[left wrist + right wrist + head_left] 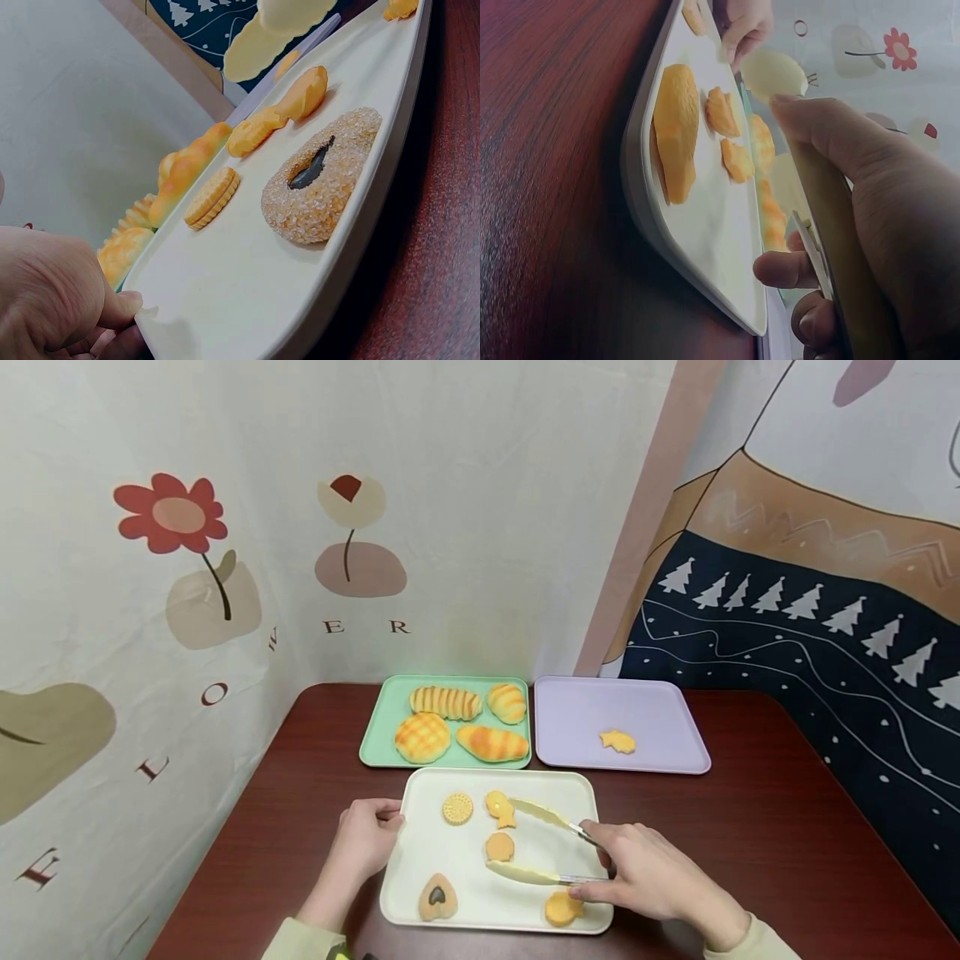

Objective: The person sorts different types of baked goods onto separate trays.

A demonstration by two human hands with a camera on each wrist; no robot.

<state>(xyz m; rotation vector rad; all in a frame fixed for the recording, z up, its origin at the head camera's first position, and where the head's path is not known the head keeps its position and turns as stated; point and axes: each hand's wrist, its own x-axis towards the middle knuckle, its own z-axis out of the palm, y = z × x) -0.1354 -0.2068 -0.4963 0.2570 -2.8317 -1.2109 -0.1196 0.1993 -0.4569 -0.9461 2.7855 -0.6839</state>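
Note:
My left hand [367, 837] pinches the left rim of the white tray [420, 852], thumb on top, as the left wrist view shows. The right hand [648, 868] holds tongs with pale yellow tips [525, 873], their arms spread with nothing between them. In the left wrist view the tong tips [281, 34] hang above the tray. Below them in the head view lie a fish-shaped cookie [500, 808] and a small tan cookie [499, 848]. Also on the tray are a round ridged cookie [457, 808], a sugared heart-shaped doughnut with a dark centre [438, 897] and a yellow-orange cookie [563, 909] by the right hand.
Behind the white tray, a green tray [378, 735] bears several toy-like breads [423, 737]. Beside it a lilac tray [585, 714] bears one fish-shaped cookie [618, 742]. All stand on a dark red-brown table [780, 793] against printed cloth walls.

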